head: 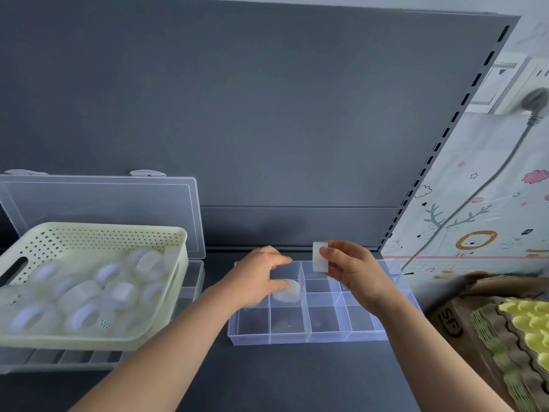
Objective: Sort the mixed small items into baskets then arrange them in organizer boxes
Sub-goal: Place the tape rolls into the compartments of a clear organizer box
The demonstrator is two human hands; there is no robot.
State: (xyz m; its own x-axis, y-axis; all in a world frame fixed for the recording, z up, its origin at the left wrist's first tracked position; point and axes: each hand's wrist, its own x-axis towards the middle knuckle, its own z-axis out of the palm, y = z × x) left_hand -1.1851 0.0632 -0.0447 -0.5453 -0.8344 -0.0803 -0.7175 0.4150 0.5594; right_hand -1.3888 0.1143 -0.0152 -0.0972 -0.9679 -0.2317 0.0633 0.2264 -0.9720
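A clear organizer box (309, 337) with several compartments lies on the dark table in front of me. My left hand (258, 278) holds a translucent tape roll (289, 292) over a compartment in its left half. My right hand (350, 269) pinches a white roll (320, 257) on edge above the box's back row. A cream perforated basket (98, 233) at the left holds several more translucent tape rolls (86, 292).
The basket sits on a second clear organizer whose lid (101, 200) stands open behind it. A cardboard box (457, 325) with egg trays (523, 331) fills the right edge. A grey back panel (267, 114) rises behind the table. A power cord (481, 185) hangs on the right wall.
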